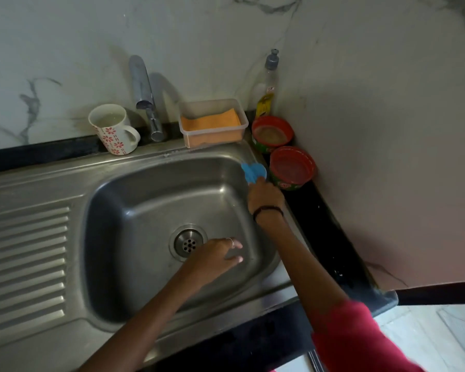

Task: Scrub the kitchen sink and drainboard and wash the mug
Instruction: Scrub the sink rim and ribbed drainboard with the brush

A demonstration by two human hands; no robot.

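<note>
**Blue scrubber worked along the sink's right rim**

The steel sink (pixel 156 200) looked dull grey and smudged, with a round drain (pixel 188 242) near the middle of its floor and whitish residue along the back rim by the tap. To its left lay the ribbed drainboard (pixel 24 264), pressed from the same sheet of steel, its grooves catching bands of light.

The right hand (pixel 265 196) reached to the far right rim of the basin and gripped a blue scrubber (pixel 253 171), whose pale blue lobes pressed against the rim's upper right corner. A dark band circled that wrist, and a red sleeve covered the upper arm.

The left hand (pixel 216 255) was held over the basin floor just right of the drain, its fingers straight and spread, holding nothing; whether it touched the steel could not be told. A ring showed on one finger.

The mug (pixel 113 128) stood upright on the back ledge, left of the tap (pixel 145 98). It was white with red flower prints, its handle faced right, and cloudy water filled it near to the top.

Right of the tap sat a clear plastic tub (pixel 212 122) with an orange cloth inside. A soap bottle (pixel 266 84) stood in the corner behind two round red-lidded tubs (pixel 291 167) on the black counter.
</note>
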